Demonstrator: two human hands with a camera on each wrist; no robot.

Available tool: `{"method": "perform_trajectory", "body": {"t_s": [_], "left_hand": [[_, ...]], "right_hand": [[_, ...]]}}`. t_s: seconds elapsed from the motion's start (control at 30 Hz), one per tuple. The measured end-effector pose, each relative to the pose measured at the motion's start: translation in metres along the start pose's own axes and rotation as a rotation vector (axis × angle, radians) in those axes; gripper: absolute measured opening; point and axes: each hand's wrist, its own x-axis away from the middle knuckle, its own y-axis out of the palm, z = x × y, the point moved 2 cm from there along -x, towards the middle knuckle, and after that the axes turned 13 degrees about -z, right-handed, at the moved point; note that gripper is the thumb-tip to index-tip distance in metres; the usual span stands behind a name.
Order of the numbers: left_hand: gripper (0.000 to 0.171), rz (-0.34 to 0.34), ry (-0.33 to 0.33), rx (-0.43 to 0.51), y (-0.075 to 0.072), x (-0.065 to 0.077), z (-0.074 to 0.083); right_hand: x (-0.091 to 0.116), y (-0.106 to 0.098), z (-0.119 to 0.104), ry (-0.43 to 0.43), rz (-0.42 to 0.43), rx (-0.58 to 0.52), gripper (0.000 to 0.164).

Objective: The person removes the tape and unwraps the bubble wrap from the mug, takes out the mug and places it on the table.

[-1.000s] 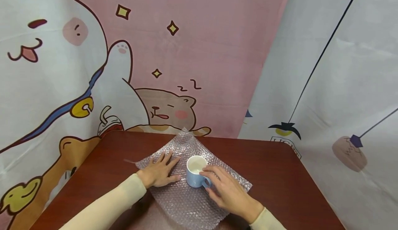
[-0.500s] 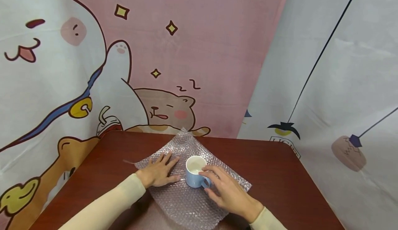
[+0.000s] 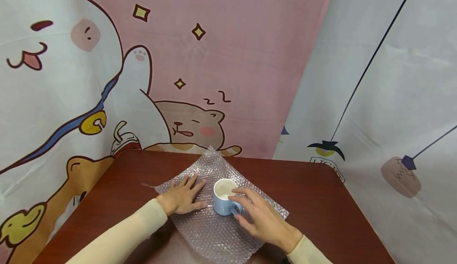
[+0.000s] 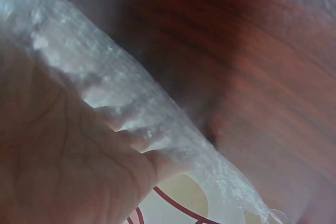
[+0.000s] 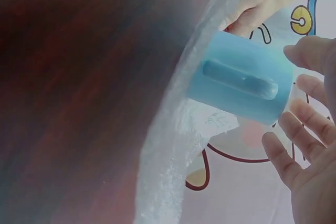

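A light-blue mug [image 3: 220, 206] with a white inside stands upright on a sheet of bubble wrap [image 3: 210, 232], its handle toward my right hand. My left hand [image 3: 181, 199] lies flat on the sheet left of the mug, fingers spread; its palm [image 4: 68, 145] shows in the left wrist view. Around the handle side hovers my right hand [image 3: 263, 219], fingers loosely bent. The right wrist view shows a gap between that hand [image 5: 315, 140] and the mug [image 5: 236, 56], with nothing held.
The bubble wrap lies cornerwise on a dark red-brown table [image 3: 303, 188], reaching almost to the back edge. Behind the table hangs a cartoon-printed cloth [image 3: 250, 58], continuing along both sides.
My right fingers have lifted very slightly at the mug's rim. The mug, the bubble wrap and my left hand have not visibly moved.
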Motion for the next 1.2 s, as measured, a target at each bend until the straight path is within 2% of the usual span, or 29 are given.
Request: {"method": "perform_trajectory", "body": {"t_s": [0.17, 0.5, 0.97, 1.2], "left_hand": [[0.093, 0.000, -0.001, 0.001, -0.001, 0.001, 0.001], [0.094, -0.008, -0.009, -0.005, -0.001, 0.000, 0.000], [0.095, -0.022, -0.030, -0.032, -0.001, -0.001, 0.000], [0.096, -0.025, -0.030, -0.047, -0.001, -0.002, 0.000]], "right_hand": [[-0.007, -0.005, 0.001, -0.024, -0.005, 0.037, 0.064], [-0.024, -0.013, 0.001, -0.038, -0.080, 0.070, 0.069], [-0.046, -0.008, 0.005, -0.044, -0.199, 0.108, 0.071], [-0.054, -0.003, 0.008, -0.028, -0.272, 0.087, 0.072]]}}
